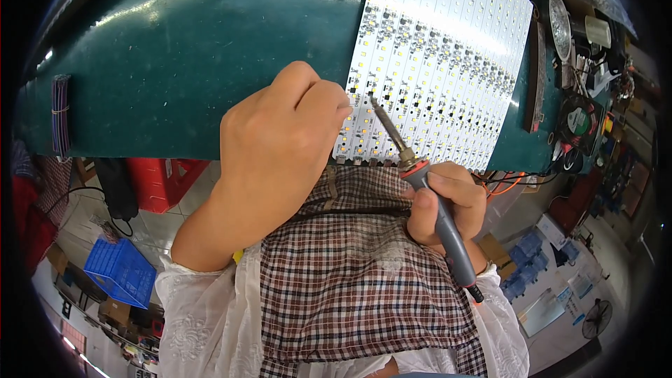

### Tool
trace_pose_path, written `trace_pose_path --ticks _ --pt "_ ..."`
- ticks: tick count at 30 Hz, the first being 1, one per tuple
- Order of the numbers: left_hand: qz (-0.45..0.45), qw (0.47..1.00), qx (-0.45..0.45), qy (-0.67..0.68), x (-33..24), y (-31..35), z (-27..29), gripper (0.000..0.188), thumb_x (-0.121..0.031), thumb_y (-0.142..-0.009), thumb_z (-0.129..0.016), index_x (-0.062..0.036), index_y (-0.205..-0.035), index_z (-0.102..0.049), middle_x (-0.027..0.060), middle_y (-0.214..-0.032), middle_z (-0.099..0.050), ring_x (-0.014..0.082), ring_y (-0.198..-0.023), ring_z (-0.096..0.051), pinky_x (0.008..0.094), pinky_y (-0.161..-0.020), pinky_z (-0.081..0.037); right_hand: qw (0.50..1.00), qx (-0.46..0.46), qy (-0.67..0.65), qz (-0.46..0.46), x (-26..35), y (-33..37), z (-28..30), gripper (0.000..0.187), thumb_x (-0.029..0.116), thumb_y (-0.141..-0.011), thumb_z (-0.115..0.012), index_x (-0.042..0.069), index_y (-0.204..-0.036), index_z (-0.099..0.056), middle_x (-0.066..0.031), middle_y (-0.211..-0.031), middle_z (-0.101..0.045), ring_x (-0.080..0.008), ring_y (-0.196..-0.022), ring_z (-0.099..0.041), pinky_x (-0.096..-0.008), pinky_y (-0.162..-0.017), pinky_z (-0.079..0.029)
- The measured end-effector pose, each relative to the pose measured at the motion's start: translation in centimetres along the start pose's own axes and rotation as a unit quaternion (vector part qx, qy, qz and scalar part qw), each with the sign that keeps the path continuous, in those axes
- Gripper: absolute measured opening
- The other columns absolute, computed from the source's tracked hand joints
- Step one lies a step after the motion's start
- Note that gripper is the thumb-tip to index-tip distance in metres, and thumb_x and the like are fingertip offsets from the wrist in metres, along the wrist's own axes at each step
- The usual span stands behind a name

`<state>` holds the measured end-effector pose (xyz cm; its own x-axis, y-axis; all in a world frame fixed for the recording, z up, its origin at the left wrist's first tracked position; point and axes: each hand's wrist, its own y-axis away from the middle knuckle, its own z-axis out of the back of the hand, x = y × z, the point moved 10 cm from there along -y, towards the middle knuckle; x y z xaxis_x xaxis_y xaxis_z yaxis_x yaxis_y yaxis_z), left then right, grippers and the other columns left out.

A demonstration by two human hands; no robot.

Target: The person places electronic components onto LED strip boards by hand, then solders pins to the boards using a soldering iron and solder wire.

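Note:
A white panel of LED circuit strips (434, 63), dotted with small yellow LEDs and black parts, lies at the right of a green tabletop (203, 42). In my right hand (458, 203) is a grey soldering iron (453, 241), gripped like a pen. Its metal tip points up and left, over the panel's left part near a row of black parts; whether it touches cannot be told. My left hand (283, 126) is closed at the panel's left edge, with thumb and fingertips drawn together toward the iron's tip. Whatever those fingers hold is hidden.
A tied bundle of thin dark wires (61, 115) lies at the table's left end. Right of the panel are a long dark bar (536, 77), a round metal dish (558, 24) and a spool-like round thing (578, 122). Below left stand a red crate (157, 189) and a blue crate (120, 273).

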<state>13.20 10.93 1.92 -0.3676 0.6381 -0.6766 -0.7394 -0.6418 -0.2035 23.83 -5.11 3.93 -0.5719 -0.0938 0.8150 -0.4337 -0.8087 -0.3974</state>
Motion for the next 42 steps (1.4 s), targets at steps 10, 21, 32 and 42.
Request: trace_pose_path --ticks 10,21,32,42 --pt "0.011 1.000 0.007 0.020 -0.9 0.2 -0.5 0.015 0.003 -0.074 -0.075 -0.0046 -0.082 -0.065 0.0023 -0.076 -0.057 0.0128 -0.051 -0.055 0.0272 -0.047 -0.042 1.000 0.002 0.009 0.020 0.5 0.0 0.8 0.017 -0.002 -0.081 -0.067 -0.006 -0.090 -0.054 -0.0163 -0.068 -0.061 -0.0204 -0.051 -0.059 -0.0297 -0.042 -0.046" --pt "-0.014 1.000 -0.008 -0.014 -1.2 0.3 -1.3 0.014 -0.007 -0.076 -0.074 -0.0078 -0.079 -0.060 0.0031 -0.076 -0.052 0.0163 -0.053 -0.058 0.0289 -0.046 -0.046 1.000 0.011 0.006 -0.010 -0.3 0.1 0.5 0.021 -0.001 -0.079 -0.071 -0.005 -0.092 -0.054 -0.0147 -0.071 -0.063 -0.0202 -0.054 -0.061 -0.0294 -0.045 -0.048" --pt "0.009 1.000 0.010 -0.006 -1.1 0.4 -1.3 0.014 -0.001 -0.074 -0.077 -0.0049 -0.083 -0.067 0.0037 -0.077 -0.059 0.0175 -0.057 -0.060 0.0290 -0.049 -0.046 1.000 -0.002 0.001 -0.015 -0.5 0.4 1.0 0.021 -0.001 -0.080 -0.070 -0.005 -0.092 -0.054 -0.0163 -0.073 -0.064 -0.0223 -0.055 -0.062 -0.0309 -0.046 -0.050" --pt "0.011 1.000 0.013 -0.007 -1.0 0.4 -1.4 0.014 0.000 -0.074 -0.076 -0.0050 -0.083 -0.066 0.0036 -0.077 -0.060 0.0178 -0.057 -0.061 0.0293 -0.049 -0.046 1.000 -0.007 0.004 -0.019 -0.6 0.2 1.2 0.019 0.000 -0.081 -0.069 -0.006 -0.092 -0.054 -0.0170 -0.072 -0.064 -0.0216 -0.054 -0.062 -0.0304 -0.046 -0.049"
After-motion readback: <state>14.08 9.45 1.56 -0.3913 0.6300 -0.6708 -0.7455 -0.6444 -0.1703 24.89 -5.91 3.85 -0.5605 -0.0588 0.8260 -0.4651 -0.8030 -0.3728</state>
